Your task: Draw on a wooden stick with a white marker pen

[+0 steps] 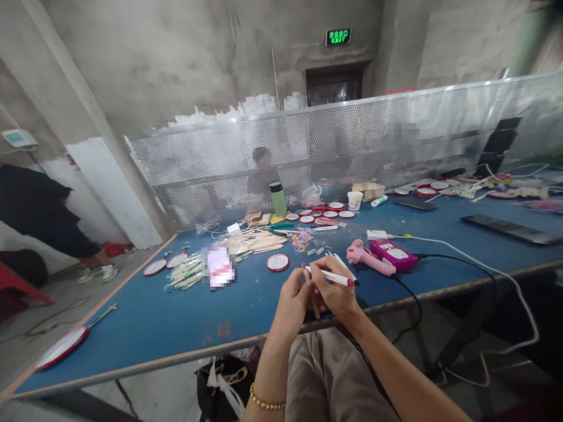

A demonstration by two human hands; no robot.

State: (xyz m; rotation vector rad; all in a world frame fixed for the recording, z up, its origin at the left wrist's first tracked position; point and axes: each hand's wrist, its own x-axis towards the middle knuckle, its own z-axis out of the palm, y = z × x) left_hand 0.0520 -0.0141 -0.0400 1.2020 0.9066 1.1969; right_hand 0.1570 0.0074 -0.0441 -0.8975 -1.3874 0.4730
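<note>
Red stool (24,276): its corner sits at the left edge of my view, near a person (39,214) in dark clothes standing beyond the table's left end.
Near-left disc (63,347): white, red-rimmed, lying on the blue table (171,325) with a green-and-white handle pointing far and right.
Stick bundle (187,274): I see it flat, just beside a blurred bright rectangle (220,268).
Lone disc (278,262): red-rimmed too, near the loose wooden strips (261,241); a green bottle (278,202) stands upright farther back.
Left hand (294,296): narrow, pinching a slim wooden stick (315,306) at the table's near edge; I make out a reddish upper end.
Coloured loops (303,241): a small heap, far side of the hands.
Right hand (338,291): fingers closed round a white marker (335,276), its red end to the right; I cannot tell whether the tip touches the stick.
Paper cup (355,201): upright, far side.
Pink glue gun (369,258): on its side, right of the hands, just beside a magenta box (394,256).
Dark phone (510,229): flat, well to the right.
</note>
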